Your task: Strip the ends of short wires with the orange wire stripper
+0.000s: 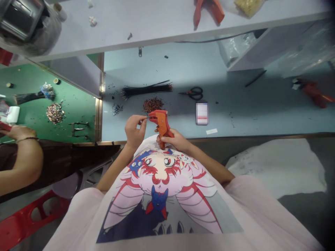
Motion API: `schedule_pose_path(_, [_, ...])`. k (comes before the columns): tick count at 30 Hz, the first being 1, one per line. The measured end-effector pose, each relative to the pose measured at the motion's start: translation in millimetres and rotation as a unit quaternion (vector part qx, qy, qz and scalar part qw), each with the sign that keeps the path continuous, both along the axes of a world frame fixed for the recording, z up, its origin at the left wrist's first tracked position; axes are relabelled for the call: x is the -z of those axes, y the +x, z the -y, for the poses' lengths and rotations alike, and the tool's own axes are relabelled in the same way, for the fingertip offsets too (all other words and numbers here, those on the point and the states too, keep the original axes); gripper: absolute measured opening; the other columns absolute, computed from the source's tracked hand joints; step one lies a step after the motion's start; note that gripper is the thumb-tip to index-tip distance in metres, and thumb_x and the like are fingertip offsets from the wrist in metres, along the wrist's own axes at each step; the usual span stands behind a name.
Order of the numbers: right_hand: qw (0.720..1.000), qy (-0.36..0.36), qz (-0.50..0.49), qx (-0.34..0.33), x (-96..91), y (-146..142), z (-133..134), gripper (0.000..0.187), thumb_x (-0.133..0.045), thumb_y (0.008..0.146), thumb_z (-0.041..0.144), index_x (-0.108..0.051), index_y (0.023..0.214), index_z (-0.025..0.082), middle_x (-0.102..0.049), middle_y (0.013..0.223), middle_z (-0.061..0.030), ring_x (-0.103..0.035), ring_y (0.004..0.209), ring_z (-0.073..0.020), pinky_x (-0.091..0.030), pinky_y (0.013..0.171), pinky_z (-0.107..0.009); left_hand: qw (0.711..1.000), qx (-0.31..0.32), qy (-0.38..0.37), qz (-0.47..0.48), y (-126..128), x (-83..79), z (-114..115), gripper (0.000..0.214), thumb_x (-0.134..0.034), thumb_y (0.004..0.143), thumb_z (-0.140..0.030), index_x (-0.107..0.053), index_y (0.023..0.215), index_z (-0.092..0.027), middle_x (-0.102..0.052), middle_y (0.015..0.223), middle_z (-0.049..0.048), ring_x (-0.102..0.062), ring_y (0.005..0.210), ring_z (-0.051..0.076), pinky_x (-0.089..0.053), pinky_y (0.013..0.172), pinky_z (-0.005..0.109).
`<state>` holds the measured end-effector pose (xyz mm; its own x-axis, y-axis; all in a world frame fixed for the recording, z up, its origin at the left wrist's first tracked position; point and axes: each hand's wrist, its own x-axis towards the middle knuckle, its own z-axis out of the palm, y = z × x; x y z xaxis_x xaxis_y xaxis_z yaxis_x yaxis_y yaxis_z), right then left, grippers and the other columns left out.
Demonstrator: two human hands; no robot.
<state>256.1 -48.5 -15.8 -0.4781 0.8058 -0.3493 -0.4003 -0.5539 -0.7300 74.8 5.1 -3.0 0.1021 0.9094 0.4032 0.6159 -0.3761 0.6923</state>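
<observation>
My right hand (174, 140) is shut around the handle of an orange wire stripper (162, 125), which stands upright just above my chest. My left hand (135, 130) pinches a thin dark wire (148, 118) between finger and thumb, and its tip reaches the stripper's jaws. Just beyond the tool lies a heap of small reddish-brown wire pieces (153, 104). A bundle of long black wires (146, 90) rests farther out on the pale blue bench (157, 62).
Black-handled scissors (193, 93) and a blurred rectangular label card (202, 113) lie to the right. A shelf (104, 31) spans above, holding orange pliers (209, 10). At left, a co-worker's arm (21, 134) reaches over a green bench (75, 97). A red stool (31, 219) stands below.
</observation>
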Motion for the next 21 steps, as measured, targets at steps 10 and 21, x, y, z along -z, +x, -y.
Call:
schedule_pose_path(10, [0.999, 0.030, 0.037, -0.015, 7.2, -2, -2, 0.036, -0.066, 0.076, 0.033, -0.052, 0.103, 0.013, -0.059, 0.070, -0.0003, -0.057, 0.056, -0.0120, -0.046, 0.050, -0.024, 1.000, 0.002, -0.001, -0.017, 1, 0.6, -1, 0.010, -0.055, 0.085, -0.023, -0.064, 0.085, -0.018, -0.064, 0.077, 0.0022, -0.051, 0.066, 0.011, -0.043, 0.068, 0.025])
schedule_pose_path(21, [0.999, 0.038, 0.024, 0.009, 8.8, -14, -1, 0.028, -0.064, 0.078, 0.039, -0.046, 0.082, 0.018, -0.049, 0.051, 0.0070, -0.045, 0.040, -0.0079, -0.039, 0.040, -0.021, 0.999, -0.009, -0.026, -0.046, 0, 0.6, -3, 0.013, -0.053, 0.086, -0.024, -0.064, 0.086, -0.017, -0.063, 0.078, 0.0022, -0.050, 0.066, 0.011, -0.041, 0.068, 0.025])
